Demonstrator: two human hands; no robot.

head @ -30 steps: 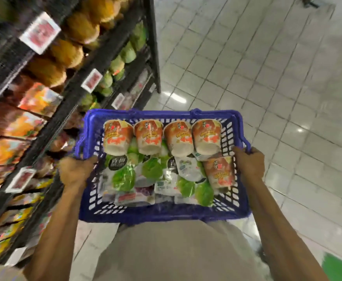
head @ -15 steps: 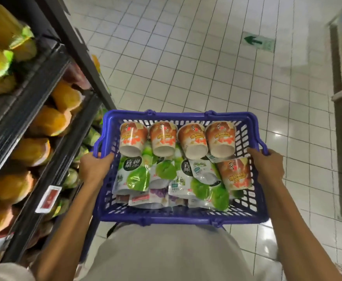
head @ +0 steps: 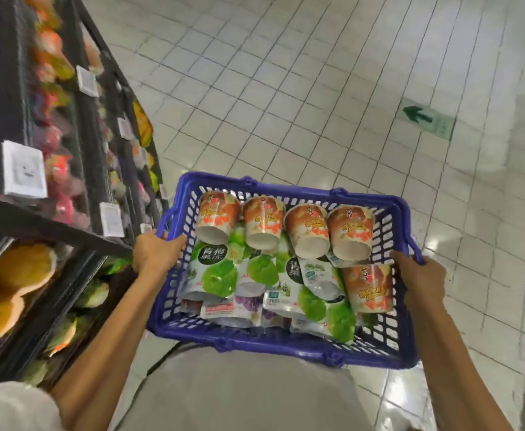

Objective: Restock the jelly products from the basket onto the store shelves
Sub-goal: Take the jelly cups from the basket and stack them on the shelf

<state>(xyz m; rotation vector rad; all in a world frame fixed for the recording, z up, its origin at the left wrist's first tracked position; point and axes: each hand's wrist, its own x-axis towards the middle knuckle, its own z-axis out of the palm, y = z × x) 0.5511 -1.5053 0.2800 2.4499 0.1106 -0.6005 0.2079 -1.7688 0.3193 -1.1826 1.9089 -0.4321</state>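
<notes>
Head view: basket (head: pixel 289 185) of jelly cups (head: pixel 351 231), pouches (head: pixel 220 275); left hand (head: pixel 153 255), right hand (head: pixel 423 279) in grip round rim.

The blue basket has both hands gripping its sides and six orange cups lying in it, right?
Not quite: the head view shows five orange cups, not six. The left hand and right hand do grip the sides of the blue basket.
</notes>
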